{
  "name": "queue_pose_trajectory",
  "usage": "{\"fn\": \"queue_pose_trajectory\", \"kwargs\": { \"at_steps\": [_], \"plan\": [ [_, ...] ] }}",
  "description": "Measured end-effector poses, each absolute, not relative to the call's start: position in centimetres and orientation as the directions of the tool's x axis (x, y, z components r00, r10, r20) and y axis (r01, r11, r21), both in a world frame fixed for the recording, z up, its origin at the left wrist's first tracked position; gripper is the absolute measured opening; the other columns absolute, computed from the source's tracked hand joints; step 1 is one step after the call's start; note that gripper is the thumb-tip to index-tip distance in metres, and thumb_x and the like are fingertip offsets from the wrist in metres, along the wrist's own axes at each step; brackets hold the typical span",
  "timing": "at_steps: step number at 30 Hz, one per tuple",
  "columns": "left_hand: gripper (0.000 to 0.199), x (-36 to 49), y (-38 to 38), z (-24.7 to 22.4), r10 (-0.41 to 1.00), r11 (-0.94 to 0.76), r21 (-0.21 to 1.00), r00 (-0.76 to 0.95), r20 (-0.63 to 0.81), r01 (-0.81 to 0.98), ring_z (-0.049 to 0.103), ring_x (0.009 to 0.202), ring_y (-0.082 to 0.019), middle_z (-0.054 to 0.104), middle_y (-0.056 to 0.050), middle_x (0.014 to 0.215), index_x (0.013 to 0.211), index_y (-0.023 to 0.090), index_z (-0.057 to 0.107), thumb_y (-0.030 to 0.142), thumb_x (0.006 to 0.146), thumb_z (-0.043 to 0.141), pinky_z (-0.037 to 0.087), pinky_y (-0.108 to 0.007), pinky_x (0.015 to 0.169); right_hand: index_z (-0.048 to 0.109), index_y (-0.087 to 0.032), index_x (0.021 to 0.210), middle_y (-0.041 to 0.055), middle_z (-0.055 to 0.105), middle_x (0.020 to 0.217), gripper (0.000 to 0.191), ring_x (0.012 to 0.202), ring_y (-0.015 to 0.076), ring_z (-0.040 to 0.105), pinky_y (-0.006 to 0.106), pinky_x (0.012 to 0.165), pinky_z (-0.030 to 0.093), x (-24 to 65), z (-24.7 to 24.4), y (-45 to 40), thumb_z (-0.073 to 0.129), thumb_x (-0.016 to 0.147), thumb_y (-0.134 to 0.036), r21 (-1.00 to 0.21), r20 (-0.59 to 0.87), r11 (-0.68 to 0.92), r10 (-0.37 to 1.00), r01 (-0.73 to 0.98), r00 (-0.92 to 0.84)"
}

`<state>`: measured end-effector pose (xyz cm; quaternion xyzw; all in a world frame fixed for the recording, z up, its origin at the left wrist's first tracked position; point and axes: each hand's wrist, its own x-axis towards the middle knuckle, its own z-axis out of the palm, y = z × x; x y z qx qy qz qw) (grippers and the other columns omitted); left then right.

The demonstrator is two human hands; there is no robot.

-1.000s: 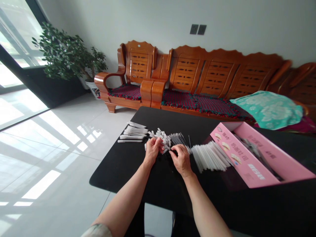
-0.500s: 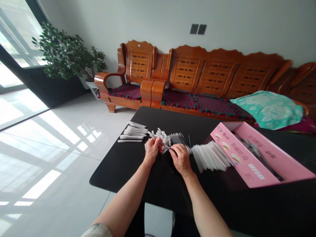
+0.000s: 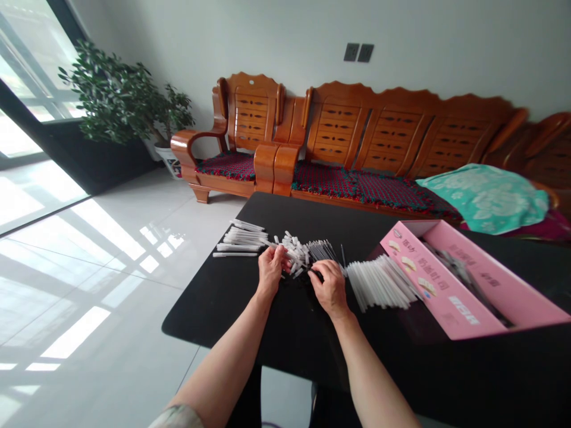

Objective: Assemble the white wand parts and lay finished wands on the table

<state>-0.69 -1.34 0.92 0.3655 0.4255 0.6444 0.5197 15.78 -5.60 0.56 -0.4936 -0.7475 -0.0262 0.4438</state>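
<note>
The left hand point(image 3: 270, 270) has shifted slightly left of the heap of short white plastic pieces point(image 3: 294, 252) on the black worktop point(image 3: 232, 309), the right hand point(image 3: 331, 289) curls beside it, neither hand's hold is clear, and one careless brush could scatter the pieces.

The pink carton point(image 3: 439, 279) at the right of the counter point(image 3: 214, 315) carries dark printed lettering on its flap and inner lid, apparently Chinese, though too small and blurred to read.
</note>
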Motion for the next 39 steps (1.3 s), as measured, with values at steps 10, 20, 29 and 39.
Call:
{"fn": "queue_pose_trajectory", "kwargs": {
  "at_steps": [10,20,29,39],
  "plan": [
    [0.045,-0.7,-1.3,0.8,0.977,-0.106,0.925,-0.211,0.029,-0.365,0.054,0.041,-0.012,0.061,0.001,0.053,0.078,0.014,0.062,0.059,0.077,0.069,0.042,-0.021,0.038,0.068,-0.019,0.097,0.0102,0.067,0.094,0.014,0.094,0.0245,0.059,0.043,0.087,0.048,16.1,0.2,-5.3,0.056,0.093,-0.025,-0.362,0.721,0.451,0.69,0.816,-0.061],
    [0.042,-1.2,-1.0,0.7,0.961,-0.16,0.915,-0.269,0.059,-0.37,0.054,0.041,-0.011,0.06,0.002,0.052,0.082,0.015,0.062,0.057,0.081,0.066,0.042,-0.02,0.04,0.066,-0.02,0.086,0.0072,0.067,0.09,0.017,0.09,0.0221,0.059,0.039,0.085,0.048,16.6,0.7,-5.4,0.051,0.094,-0.017,-0.356,0.715,0.522,0.686,0.775,-0.133],
    [0.044,-1.9,-0.7,0.6,0.924,-0.194,0.892,-0.381,0.027,-0.408,0.055,0.045,-0.011,0.06,0.002,0.057,0.084,0.014,0.06,0.058,0.08,0.065,0.043,-0.02,0.04,0.059,-0.02,0.069,0.0081,0.062,0.078,0.018,0.079,0.0235,0.054,0.039,0.078,0.042,20.2,-1.3,-4.9,0.054,0.085,-0.012,-0.35,0.755,0.172,0.634,0.921,0.168],
    [0.042,-0.8,-1.8,1.2,0.994,-0.086,0.907,0.032,0.109,-0.413,0.057,0.047,-0.01,0.067,-0.003,0.068,0.088,0.012,0.066,0.054,0.08,0.069,0.045,-0.02,0.041,0.066,-0.014,0.099,0.0112,0.068,0.094,0.019,0.092,0.0231,0.059,0.038,0.088,0.046,17.7,0.6,-5.5,0.05,0.095,-0.023,-0.372,0.785,0.381,0.616,0.846,0.068]
  ]
}}
